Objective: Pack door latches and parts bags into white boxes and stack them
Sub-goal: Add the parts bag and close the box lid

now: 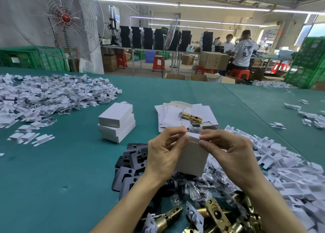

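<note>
Gripping a white box [190, 159] upright with left hand [163, 155] and right hand [232, 155], pinching its top flap. Holding it beside black plates [130, 162] (brass latches [216, 213] nearer).

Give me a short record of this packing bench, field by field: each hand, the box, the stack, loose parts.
left hand: pinches the top left of the white box
right hand: pinches its top right
box pose: upright, above the parts bags
stacked boxes: three, closed, left of the hands
flat cartons: behind the hands, one brass latch on them
black plates: piled by the left wrist
table: green
</note>
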Demonstrator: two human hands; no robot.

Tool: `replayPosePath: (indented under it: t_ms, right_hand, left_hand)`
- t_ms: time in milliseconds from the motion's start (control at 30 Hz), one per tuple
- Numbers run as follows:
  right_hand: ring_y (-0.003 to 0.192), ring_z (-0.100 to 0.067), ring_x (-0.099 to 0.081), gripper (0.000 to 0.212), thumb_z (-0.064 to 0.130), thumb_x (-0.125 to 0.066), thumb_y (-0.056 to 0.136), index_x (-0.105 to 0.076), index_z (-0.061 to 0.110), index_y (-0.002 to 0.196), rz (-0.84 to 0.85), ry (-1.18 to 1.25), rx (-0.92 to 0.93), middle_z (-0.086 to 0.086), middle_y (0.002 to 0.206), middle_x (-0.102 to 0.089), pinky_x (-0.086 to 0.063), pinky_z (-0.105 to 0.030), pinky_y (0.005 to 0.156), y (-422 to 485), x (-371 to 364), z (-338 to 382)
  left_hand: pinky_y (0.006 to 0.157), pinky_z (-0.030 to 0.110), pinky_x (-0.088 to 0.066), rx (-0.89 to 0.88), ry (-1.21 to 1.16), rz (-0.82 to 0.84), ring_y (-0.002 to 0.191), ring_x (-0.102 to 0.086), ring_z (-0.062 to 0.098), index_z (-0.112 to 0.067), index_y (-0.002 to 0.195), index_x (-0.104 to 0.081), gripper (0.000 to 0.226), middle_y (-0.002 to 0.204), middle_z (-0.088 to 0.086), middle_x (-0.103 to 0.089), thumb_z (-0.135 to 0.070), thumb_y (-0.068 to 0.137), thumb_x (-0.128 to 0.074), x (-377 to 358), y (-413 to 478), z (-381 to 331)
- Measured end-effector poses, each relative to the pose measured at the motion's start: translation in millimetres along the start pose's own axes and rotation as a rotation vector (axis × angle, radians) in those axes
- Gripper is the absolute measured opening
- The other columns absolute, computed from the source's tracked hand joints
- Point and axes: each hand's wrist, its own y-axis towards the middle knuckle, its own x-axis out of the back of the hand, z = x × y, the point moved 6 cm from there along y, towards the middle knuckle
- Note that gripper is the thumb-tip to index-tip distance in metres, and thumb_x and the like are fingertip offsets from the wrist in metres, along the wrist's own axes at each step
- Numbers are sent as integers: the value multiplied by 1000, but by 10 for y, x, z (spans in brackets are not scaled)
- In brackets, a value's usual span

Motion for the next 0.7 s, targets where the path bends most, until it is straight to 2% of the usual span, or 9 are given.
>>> replayPosePath:
  t_ms: [67,167,267,333,433,500,567,633,700]
  right_hand:
    - [95,1,-69,16,32,-71,77,-75,33,93,54,-50,12,13,107,-72,-56,-17,81,-4,2,-8]
    - [101,0,-66,20,27,-74,79,-73,34,98,135,-143,-1,11,120,-67,-56,-18,82,-9,-30,-55]
    - [101,2,-64,27,22,-73,85,-65,45,98,201,-170,-55,18,125,-60,-57,-19,80,-26,-101,-122]
    - [100,-1,-64,30,21,-69,89,-63,47,102,216,-131,-94,22,119,-61,-60,-26,75,-43,-131,-163]
    - [92,-12,-71,32,13,-70,89,-68,43,100,103,-12,-126,16,107,-68,-61,-35,65,-50,-78,-167]
    - [85,-18,-74,31,10,-71,87,-70,40,96,-29,145,-180,9,105,-70,-61,-33,62,-33,-4,-159]
    - [82,-22,-75,25,12,-71,86,-70,34,99,-181,356,-289,-1,102,-72,-61,-34,63,-9,85,-176]
    - [80,-27,-75,26,16,-71,81,-70,26,105,-269,593,-439,-10,97,-74,-61,-35,63,-11,111,-244]
    - [75,-30,-74,35,15,-72,76,-68,18,110,-277,742,-549,-16,98,-74,-60,-32,61,-36,48,-264]
  left_hand:
    - [84,22,-57,-17,21,21,108,-70,9,-29,102,-71,15,113,-18,-72,-39,91,-69,14,-6,20]
    - [81,29,-60,-26,92,52,113,-68,10,-32,100,-69,25,127,-11,-67,-52,84,-71,33,-21,50]
    - [77,27,-60,25,56,49,106,-71,13,-38,92,-70,17,124,-14,-69,-46,79,-79,52,-22,72]
    - [77,23,-57,84,21,52,104,-71,13,-42,91,-70,17,122,-20,-68,-41,77,-80,41,-11,92]
    - [80,21,-55,165,-2,38,103,-69,7,-44,102,-64,30,114,-24,-68,-36,79,-82,25,0,126]
    - [84,23,-55,236,-2,45,106,-67,6,-48,111,-56,38,116,-16,-67,-45,81,-80,1,6,135]
    - [78,27,-57,339,-33,60,102,-67,8,-46,115,-51,41,119,-4,-63,-58,82,-73,-39,11,115]
    - [65,33,-60,435,-174,21,92,-69,13,-38,114,-53,38,118,9,-59,-55,82,-66,-108,1,86]
    - [61,43,-61,428,-204,-65,90,-69,21,-40,107,-53,20,113,12,-56,-51,90,-58,-165,-25,8]
